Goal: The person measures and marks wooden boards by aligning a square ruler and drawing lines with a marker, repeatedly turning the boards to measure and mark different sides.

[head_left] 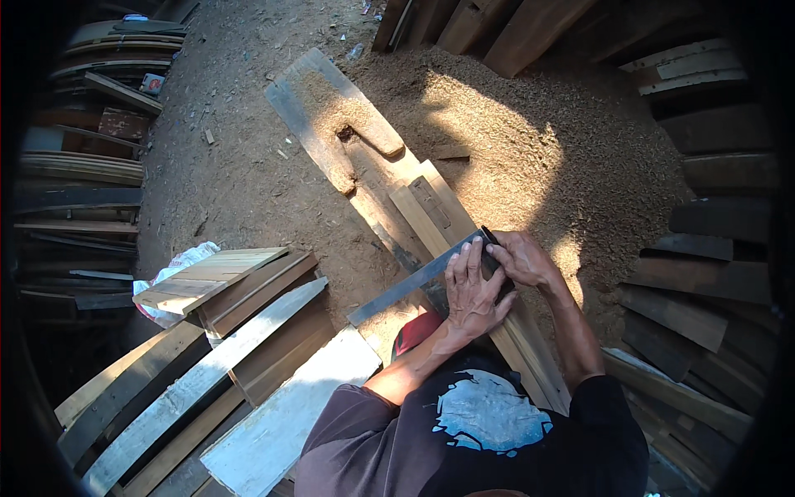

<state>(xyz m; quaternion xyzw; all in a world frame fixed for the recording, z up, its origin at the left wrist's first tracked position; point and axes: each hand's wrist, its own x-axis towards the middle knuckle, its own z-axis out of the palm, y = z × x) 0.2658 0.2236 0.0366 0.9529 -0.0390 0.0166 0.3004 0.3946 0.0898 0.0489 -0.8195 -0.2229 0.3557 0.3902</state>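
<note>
"What's crowding you out there?"

"Timber everywhere! Stacked beams [277,356] on my left, a white board [298,406] close by my left forearm, dark planks [687,290] lining the right. Wood shavings [505,141] heap up beyond my right hand [522,258]."

"And the metal square [406,290]?"

"Crosswise over the light boards [530,356], blade jutting left, right under my hands! The boards lie along a notched tabletop [290,91]. My left hand [476,298] grasps the square, fingers over the blade."

"The right?"

"Fingers bent at the square's black end; whether they're gripping it, I can't tell."
</note>
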